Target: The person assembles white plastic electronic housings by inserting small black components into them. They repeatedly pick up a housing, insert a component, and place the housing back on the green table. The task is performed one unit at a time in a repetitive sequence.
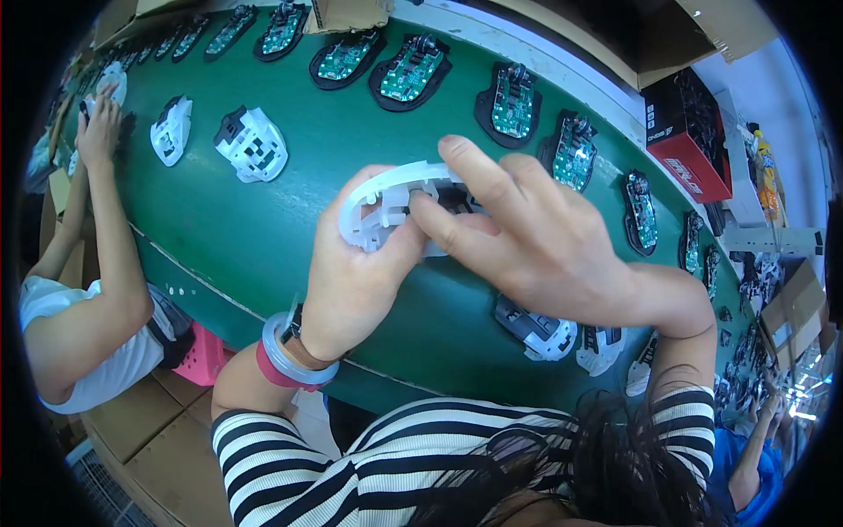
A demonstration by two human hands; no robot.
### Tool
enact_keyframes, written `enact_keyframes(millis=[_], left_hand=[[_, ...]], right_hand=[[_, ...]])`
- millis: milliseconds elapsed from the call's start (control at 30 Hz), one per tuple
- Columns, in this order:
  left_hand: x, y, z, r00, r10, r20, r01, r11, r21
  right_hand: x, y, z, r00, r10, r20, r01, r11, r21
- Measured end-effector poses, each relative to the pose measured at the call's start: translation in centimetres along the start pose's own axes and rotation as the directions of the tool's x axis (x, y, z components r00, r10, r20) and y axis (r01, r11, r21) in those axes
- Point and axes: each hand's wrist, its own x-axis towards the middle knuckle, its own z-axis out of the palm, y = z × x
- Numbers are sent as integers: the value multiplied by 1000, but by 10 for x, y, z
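Note:
I hold a white plastic computer-mouse top shell (386, 186) above the table, its hollow ribbed inside facing me. My left hand (356, 277) wraps round its left side and underside. My right hand (544, 233) reaches over it from the right. The right thumb presses into the hollow and the index finger is raised near the top rim, so the shell's edge lies between them. What the other right fingers touch is hidden. Below my right wrist lie a grey-and-white shell (537, 332) and another white shell (601, 349).
Black mouse bases with green circuit boards (411, 75) line the far edge of the green table (211, 215). Two more shells (252, 147) lie left. A co-worker's hand (101, 127) is at the far left. A black-and-red box (689, 145) stands right.

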Motion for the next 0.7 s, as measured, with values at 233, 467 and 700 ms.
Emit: enact_keyframes(millis=[233,467,700], left_hand=[[-11,9,2,999,21,-47,-19,999,44],[-17,12,0,995,54,-88,-43,992,118],[-8,6,3,988,136,-72,-116,966,229]], right_hand=[[1,-20,0,998,53,-45,-56,996,-69],[5,-32,-9,992,128,-15,-129,987,-95],[-1,-39,-12,983,180,-44,-184,972,-144]])
